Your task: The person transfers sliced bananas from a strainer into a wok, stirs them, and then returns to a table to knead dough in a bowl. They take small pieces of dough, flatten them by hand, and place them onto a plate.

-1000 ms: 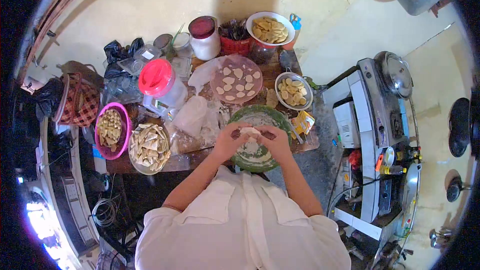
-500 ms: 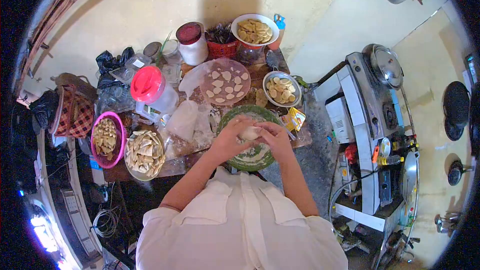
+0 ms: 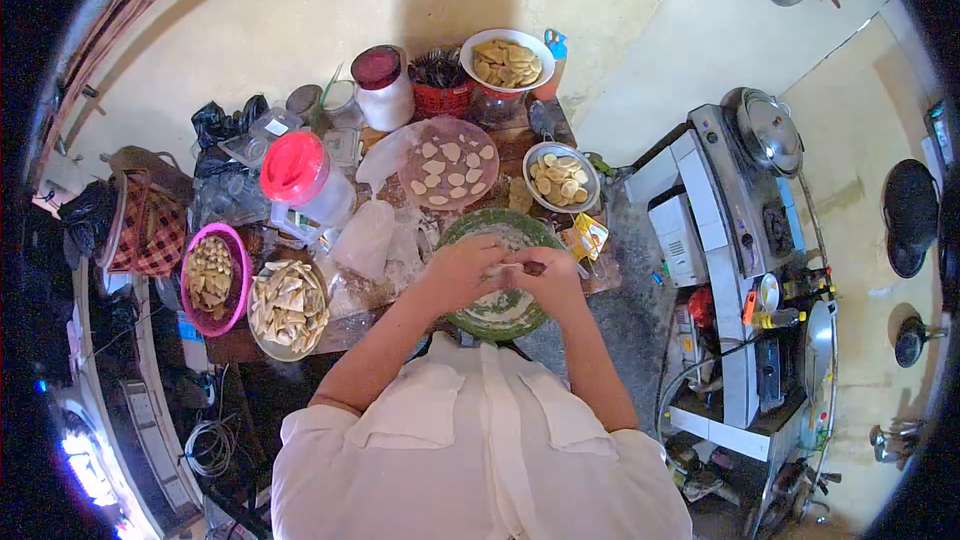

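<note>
Both hands meet over a green basin [image 3: 548, 229] whose inside is dusted with white flour. My left hand [image 3: 467, 272] has its fingers bent around a small pale piece of dough [image 3: 508, 270], which is mostly hidden. My right hand [image 3: 546, 275] pinches the same dough from the other side. Just behind the basin, a round pinkish tray [image 3: 410, 172] carries several flat pale dough discs. A steel bowl [image 3: 533, 202] of round pieces stands behind and to the right of the hands.
Left of the basin lie a bag of white powder [image 3: 364, 240], a plate of pale strips [image 3: 289, 311] and a pink-rimmed basket [image 3: 243, 290]. A red-lidded jug [image 3: 318, 185] stands farther back. A yellow packet [image 3: 588, 237] lies right of the basin. The stove [image 3: 745, 190] is at the right.
My hands have come closer together and turned, with the fingers more curled. The dough, a rounded lump before, now shows only as a small part between the fingers.
</note>
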`<state>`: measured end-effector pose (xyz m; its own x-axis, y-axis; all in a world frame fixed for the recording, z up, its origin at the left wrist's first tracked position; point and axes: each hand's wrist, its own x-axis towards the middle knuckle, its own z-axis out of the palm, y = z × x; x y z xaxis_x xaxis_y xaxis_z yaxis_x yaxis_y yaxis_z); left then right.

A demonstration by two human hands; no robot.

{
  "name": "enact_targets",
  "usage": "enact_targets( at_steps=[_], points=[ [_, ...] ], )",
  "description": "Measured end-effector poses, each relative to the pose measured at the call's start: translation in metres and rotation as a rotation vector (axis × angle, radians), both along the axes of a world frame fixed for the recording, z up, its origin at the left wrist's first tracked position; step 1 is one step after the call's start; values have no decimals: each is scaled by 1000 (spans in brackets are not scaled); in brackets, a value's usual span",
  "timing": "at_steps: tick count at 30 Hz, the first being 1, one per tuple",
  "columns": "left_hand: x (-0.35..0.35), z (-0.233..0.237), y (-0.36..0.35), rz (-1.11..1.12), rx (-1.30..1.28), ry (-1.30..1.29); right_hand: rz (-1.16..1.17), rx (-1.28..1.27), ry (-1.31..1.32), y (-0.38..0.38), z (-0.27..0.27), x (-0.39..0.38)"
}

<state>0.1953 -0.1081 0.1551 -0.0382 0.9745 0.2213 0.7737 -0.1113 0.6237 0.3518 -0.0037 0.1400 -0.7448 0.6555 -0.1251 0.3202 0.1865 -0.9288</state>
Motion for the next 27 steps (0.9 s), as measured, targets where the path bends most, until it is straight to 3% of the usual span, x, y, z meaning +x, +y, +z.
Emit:
enact_targets(
  at_steps=[3, 6, 8, 10, 13, 16, 19, 20, 22, 25, 27],
  points=[
    [0, 2, -1, -41, -9, -11, 1, 62, -62, -2, 25, 4],
    [1, 5, -3, -67, -15, -29, 25, -21, -29, 8, 16, 14],
    [0, 0, -4, -46, 20, -23, -37, -207, 61, 12, 17, 22],
    [-5, -24, -3, 1, 89, -3, -119, -364, 187, 25, 21, 38],
    [-27, -64, -6, 182, -67, -53, -258, -509, 362, 43, 39, 56],
    [-21, -102, -4, 46, -88, 149, -308, -561, 420, 31, 51, 44],
    [-7, -119, 6, 29, -396, 126, -267, -553, 428, 25, 33, 29],
    [-4, -122, 7, 60, -341, 94, -273, -583, 426, 23, 31, 26],
    [1, -104, 5, 119, -233, 30, -289, -644, 419, 19, 29, 22],
    [9, -66, 6, 183, 132, -285, -242, -728, 425, 17, 23, 18],
    [18, -16, 5, 150, 185, -489, -214, -725, 422, 15, 14, 12]
  ],
)
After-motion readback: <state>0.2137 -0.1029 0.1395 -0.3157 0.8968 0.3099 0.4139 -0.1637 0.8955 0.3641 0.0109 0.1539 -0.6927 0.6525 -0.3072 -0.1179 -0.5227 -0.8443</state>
